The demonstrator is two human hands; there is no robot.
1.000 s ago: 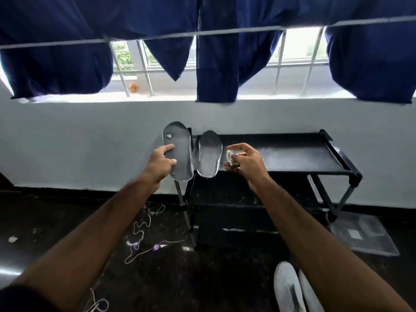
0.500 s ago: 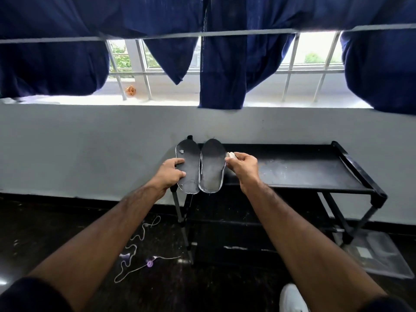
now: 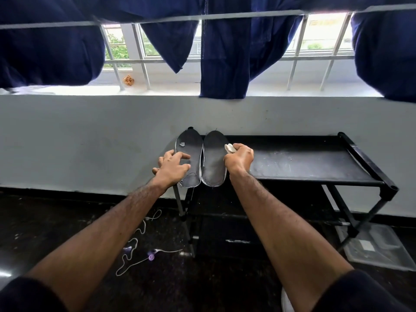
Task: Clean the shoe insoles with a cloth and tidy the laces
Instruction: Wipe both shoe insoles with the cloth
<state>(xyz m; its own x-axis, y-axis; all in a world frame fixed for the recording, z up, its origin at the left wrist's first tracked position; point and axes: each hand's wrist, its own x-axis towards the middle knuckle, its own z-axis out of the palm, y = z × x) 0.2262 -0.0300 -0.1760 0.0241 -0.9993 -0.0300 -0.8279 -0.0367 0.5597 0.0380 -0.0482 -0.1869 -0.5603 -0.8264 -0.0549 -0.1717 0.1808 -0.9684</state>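
Two dark grey insoles lie side by side on the left end of a black rack (image 3: 315, 167), heels over its front edge. My left hand (image 3: 172, 165) rests with spread fingers on the left insole (image 3: 191, 149), which carries a small white scrap near its toe. My right hand (image 3: 239, 159) grips a small white cloth (image 3: 230, 148) and holds it against the right edge of the right insole (image 3: 212, 161). A white lace (image 3: 135, 248) with purple tips lies tangled on the dark floor below the left arm.
A white shoe (image 3: 287, 302) peeks in at the bottom edge by my right arm. A clear plastic lid (image 3: 371, 248) lies on the floor at the right of the rack. Dark blue cloths (image 3: 227, 52) hang from a rail before the barred window.
Both insoles have gone from being held up to lying flat on the rack. My left hand now lies spread on the left insole; my right hand with the cloth sits at the right insole.
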